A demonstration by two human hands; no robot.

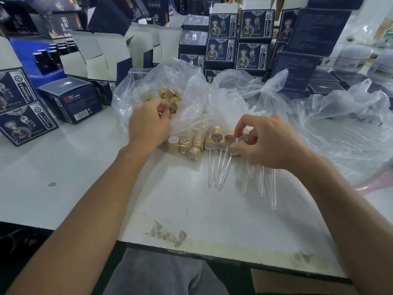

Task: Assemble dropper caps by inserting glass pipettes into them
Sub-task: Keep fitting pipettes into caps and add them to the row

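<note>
1. Bamboo-coloured dropper caps [222, 144] with clear glass pipettes [223, 169] fitted lie in a cluster on the white table [85, 167].
2. Right hand [268, 143] has curled fingers pinching one cap [233, 149] at the cluster's edge.
3. Left hand [148, 122] reaches into a crinkled clear plastic bag [148, 81], fingertips pinching a loose cap [174, 107].
4. Loose pipettes [261, 182] lie just beside the right wrist.
5. Dark blue printed cartons [223, 26] stand stacked behind.
</note>
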